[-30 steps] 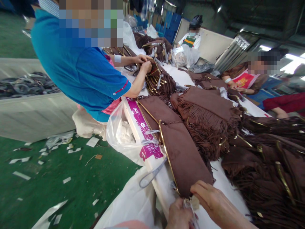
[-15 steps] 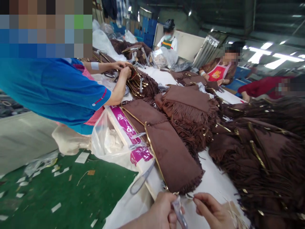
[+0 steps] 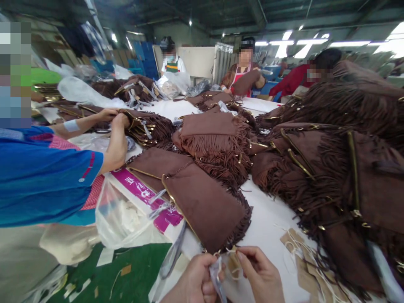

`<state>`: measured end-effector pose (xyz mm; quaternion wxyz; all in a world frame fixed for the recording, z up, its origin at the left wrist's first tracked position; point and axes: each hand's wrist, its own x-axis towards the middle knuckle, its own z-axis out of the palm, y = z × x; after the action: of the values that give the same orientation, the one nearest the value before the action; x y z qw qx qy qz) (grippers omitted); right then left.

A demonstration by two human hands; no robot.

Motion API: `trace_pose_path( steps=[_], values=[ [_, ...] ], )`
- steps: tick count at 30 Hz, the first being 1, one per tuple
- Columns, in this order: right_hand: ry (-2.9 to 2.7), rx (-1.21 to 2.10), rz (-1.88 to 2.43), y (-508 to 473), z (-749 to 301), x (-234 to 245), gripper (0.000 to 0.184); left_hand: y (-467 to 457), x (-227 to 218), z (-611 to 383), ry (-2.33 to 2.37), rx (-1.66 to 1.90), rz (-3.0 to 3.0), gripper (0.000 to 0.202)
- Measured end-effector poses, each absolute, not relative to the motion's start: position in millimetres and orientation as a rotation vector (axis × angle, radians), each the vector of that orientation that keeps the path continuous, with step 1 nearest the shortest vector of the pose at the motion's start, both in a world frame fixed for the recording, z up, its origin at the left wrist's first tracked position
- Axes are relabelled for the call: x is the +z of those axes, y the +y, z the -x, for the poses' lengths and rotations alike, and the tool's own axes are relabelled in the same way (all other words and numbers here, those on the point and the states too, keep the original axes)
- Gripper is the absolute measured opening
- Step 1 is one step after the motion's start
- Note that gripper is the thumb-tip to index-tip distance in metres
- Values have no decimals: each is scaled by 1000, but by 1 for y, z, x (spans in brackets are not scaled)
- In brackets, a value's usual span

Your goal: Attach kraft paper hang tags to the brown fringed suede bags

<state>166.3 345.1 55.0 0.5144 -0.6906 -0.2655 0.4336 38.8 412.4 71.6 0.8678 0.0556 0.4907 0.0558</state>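
pinching a plastic-wrapped strip (image 3: 216, 275), your left hand (image 3: 199, 278) is closed beside the lower corner of the brown bag (image 3: 206, 200) in the head view. your right hand (image 3: 261, 271) has thumb and forefinger nearly together on a white string (image 3: 236, 250), with a tan tag (image 3: 232, 265) just beside the fingertips. the bag lies flat along the left edge of the white table (image 3: 268, 216), its gold zipper (image 3: 184, 216) toward that edge, its fringe facing the middle, overlapping a second brown bag (image 3: 154, 162). to the right of your hands, loose tags (image 3: 304, 263) lie near the table's close edge, below a heap of fringed bags (image 3: 318, 168). at the left edge, a co-worker's hands (image 3: 118, 120) grip another fringed bag (image 3: 158, 130).
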Motion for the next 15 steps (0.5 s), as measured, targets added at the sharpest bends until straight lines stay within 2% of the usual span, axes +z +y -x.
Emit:
trace_pose_path(
  steps=[9, 15],
  values=[
    [-801, 1000, 1713, 336, -157, 41, 23, 413, 71, -38, 1000, 79, -98, 22],
    [-600, 1103, 1672, 339, -146, 32, 25, 414, 71, -39, 971, 29, -131, 31]
  ],
)
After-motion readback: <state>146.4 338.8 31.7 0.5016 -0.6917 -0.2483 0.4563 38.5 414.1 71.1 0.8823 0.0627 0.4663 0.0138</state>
